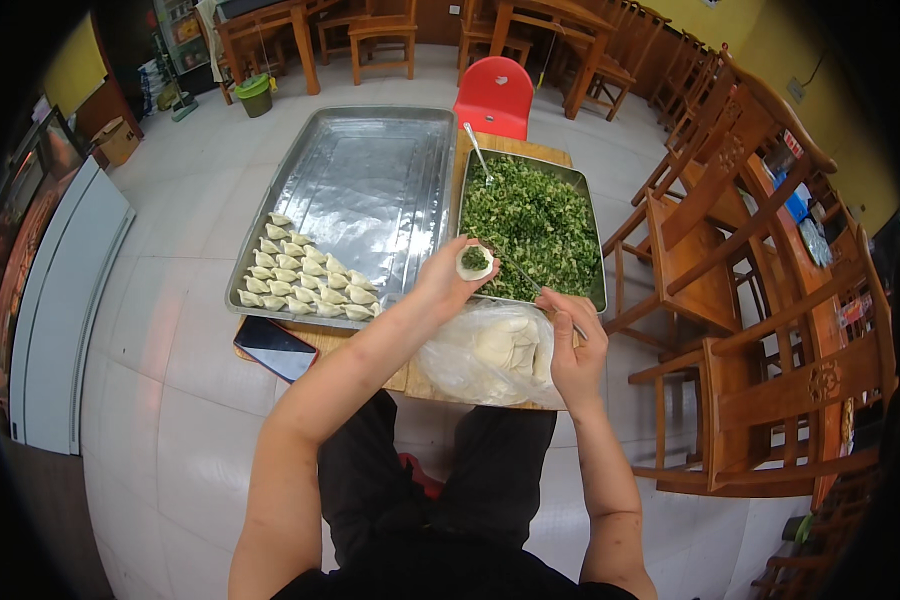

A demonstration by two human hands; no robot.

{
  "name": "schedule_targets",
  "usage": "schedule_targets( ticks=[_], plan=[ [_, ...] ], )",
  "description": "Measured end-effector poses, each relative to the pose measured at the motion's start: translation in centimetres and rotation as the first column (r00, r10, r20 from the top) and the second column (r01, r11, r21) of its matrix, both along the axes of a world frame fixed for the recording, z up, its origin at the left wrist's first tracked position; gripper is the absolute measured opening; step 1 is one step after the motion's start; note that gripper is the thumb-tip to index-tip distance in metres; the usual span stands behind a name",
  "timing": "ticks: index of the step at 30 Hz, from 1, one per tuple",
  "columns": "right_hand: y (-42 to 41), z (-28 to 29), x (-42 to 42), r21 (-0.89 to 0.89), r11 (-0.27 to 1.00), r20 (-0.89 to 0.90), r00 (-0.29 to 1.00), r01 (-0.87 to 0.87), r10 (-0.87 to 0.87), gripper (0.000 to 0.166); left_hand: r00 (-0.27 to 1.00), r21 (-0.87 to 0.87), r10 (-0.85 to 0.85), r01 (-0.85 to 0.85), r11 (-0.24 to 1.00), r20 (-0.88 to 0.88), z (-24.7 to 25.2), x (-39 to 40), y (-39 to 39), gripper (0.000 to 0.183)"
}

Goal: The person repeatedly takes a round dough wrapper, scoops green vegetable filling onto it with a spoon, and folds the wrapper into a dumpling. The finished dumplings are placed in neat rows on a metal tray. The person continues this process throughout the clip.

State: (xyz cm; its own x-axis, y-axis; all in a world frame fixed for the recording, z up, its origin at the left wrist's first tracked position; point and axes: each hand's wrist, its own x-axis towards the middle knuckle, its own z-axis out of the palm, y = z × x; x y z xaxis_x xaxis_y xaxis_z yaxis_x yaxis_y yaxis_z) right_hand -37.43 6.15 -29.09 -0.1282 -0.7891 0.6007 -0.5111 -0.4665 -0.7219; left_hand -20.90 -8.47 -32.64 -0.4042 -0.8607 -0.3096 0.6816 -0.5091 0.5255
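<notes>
On my left hand (448,279) lies a round dough wrapper (465,273) with a mound of green filling (475,259) on it. My right hand (579,341) grips a thin metal utensil (526,279), its far end over the chopped green filling (532,217) in a metal tray (604,262). A metal spoon (475,146) leans at that tray's back left corner. Below my hands, a clear plastic bag (442,360) holds a stack of dough wrappers (508,343). Rows of folded dumplings (286,275) fill the front left of a large metal tray (367,169).
A smartphone (276,348) lies by the large tray's near edge on the wooden table (399,379). A red chair (495,94) stands behind the table. Wooden chairs (694,262) crowd the right side. A green bin (254,96) stands on the floor at back left.
</notes>
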Motion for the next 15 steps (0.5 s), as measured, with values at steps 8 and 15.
schedule_targets(
  ticks=[8, 15],
  plan=[
    [-0.8, -1.7, -1.4, 0.302, 0.945, 0.604, 0.792, -0.125, -0.088, 0.041, 0.992, -0.075, -0.099, 0.105, 0.992, 0.077, 0.9, 1.4, 1.3, 0.037],
    [-0.6, -1.3, -1.2, 0.244, 0.956, 0.636, 0.771, -0.161, -0.033, 0.039, 0.994, -0.086, -0.104, 0.107, 0.991, 0.033, 0.5, 2.7, 1.4, 0.035]
  ],
)
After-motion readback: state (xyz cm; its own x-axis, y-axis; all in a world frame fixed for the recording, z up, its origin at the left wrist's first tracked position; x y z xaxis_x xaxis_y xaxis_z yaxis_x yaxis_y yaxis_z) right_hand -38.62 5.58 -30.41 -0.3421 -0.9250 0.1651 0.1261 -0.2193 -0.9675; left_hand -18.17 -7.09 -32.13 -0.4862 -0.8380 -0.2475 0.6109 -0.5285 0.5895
